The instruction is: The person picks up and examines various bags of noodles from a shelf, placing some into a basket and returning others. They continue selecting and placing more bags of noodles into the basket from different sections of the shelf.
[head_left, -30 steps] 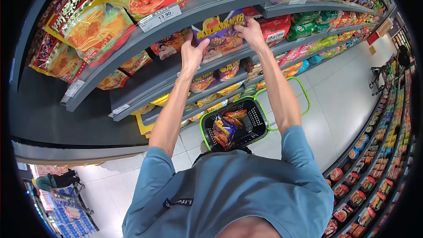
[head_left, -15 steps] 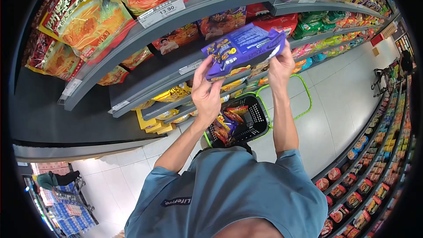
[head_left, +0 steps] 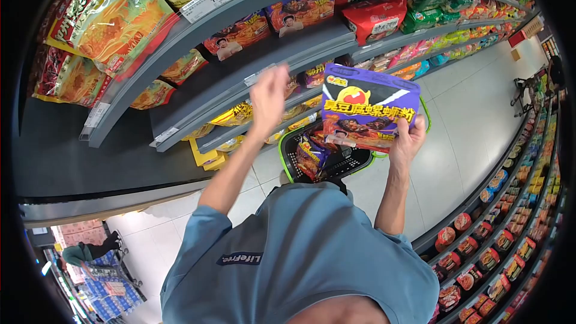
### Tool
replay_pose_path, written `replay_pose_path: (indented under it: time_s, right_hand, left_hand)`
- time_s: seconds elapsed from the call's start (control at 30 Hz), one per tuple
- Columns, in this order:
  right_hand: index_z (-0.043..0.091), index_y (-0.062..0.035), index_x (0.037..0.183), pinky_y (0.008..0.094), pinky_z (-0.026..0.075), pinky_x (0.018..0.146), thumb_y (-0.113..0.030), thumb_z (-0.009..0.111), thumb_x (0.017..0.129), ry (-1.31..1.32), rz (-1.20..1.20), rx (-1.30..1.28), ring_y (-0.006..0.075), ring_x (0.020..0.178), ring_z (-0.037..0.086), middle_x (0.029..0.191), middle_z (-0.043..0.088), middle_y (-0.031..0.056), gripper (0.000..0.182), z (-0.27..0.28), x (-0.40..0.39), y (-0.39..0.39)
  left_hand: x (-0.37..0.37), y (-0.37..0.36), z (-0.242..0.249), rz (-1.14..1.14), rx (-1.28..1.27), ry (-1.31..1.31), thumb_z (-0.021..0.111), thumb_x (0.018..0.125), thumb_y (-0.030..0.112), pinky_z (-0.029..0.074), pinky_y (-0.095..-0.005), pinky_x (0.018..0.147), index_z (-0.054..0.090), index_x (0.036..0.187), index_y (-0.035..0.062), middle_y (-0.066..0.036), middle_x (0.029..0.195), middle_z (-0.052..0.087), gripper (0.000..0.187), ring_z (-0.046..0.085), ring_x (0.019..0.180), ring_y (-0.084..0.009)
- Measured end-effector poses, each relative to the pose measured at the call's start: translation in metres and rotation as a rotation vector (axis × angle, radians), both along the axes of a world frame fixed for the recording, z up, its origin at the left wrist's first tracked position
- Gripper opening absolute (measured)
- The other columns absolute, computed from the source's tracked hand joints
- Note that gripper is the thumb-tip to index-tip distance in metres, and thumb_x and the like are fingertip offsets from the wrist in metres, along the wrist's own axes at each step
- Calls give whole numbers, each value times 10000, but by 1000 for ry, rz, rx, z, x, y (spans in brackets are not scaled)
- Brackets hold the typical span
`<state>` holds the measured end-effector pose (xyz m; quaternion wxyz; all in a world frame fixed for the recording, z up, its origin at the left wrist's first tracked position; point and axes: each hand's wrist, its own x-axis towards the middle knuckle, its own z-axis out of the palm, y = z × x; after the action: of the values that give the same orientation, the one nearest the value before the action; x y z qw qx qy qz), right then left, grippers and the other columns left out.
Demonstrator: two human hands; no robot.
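Note:
A purple packet of instant noodles (head_left: 360, 99) faces me with its printed front, yellow lettering across the middle. Its lower right side is pinched in my right hand (head_left: 409, 138), thumb on the front. To the left, apart from the packet, my left hand (head_left: 269, 97) is raised near the shelf edge, its fingers smeared by motion. Below the packet stands a black shopping basket (head_left: 288, 155) with a green rim, partly hidden by the packet. Inside it lies another purple noodle packet (head_left: 311, 157).
Noodle packets fill the shelves ahead, among them a red multipack (head_left: 375, 21) and purple packs (head_left: 300, 11). A shelf edge (head_left: 210, 9) with price tags juts out at upper left. Cup noodles (head_left: 450, 261) line the right shelves. A person with a cart (head_left: 96, 255) is at lower left.
The packet has turned from its back to its front and moved lower right. My left hand has let go of it and moved up and left.

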<state>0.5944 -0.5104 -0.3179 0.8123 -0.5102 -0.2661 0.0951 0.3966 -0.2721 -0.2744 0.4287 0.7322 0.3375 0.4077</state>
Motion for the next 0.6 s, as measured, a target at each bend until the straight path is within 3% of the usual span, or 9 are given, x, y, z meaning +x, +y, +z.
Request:
replay_pose_path:
  time_s: [0.13, 0.27, 0.33, 0.43, 0.47, 0.6]
  right_hand:
    - [469, -89, 785, 206, 400, 704, -5, 625, 901, -47, -135, -50, 37, 723, 444, 812, 511, -41, 211, 21, -16, -20]
    - [486, -62, 801, 236, 443, 790, 16, 631, 879, -43, -124, -15, 81, 848, 534, 962, 587, 37, 182, 15, -16, -48]
    - [483, -63, 798, 239, 443, 792, 11, 636, 878, -15, -138, -15, 82, 851, 534, 962, 587, 37, 188, 12, -19, -60]
    - [474, -69, 785, 253, 440, 808, 2, 652, 869, 12, -169, -46, 89, 861, 529, 966, 589, 41, 209, 7, -27, -78]
    - [473, -72, 782, 257, 435, 817, 2, 655, 865, 35, -156, -46, 93, 864, 525, 968, 590, 44, 214, 1, -29, -83]
    - [471, -76, 775, 261, 420, 835, 21, 655, 851, 76, -139, -79, 102, 878, 512, 969, 587, 46, 221, -9, -36, -98]
  left_hand:
    - [34, 98, 21, 197, 205, 207, 637, 876, 284, 484, -404, 857, 601, 1144, -20, -246, 1066, 650, 407, 634, 978, -368]
    - [77, 147, 42, 301, 403, 252, 644, 861, 331, 467, -425, 884, 577, 1186, 6, -242, 1111, 635, 464, 585, 1033, -431]
    - [93, 180, 32, 153, 490, 189, 616, 875, 387, 435, -417, 940, 556, 1222, 20, -195, 1210, 609, 509, 554, 1117, -398]
    - [113, 198, 19, 133, 538, 17, 590, 885, 433, 386, -410, 1004, 565, 1226, 38, -142, 1274, 586, 523, 516, 1185, -358]
    - [116, 196, 26, 168, 495, -24, 791, 779, 212, 431, -350, 950, 567, 1201, -15, -144, 1184, 628, 530, 583, 1077, -239]
    - [116, 189, 29, 125, 389, -101, 791, 777, 224, 425, -363, 960, 562, 1209, -14, -143, 1158, 635, 543, 590, 1057, -244]
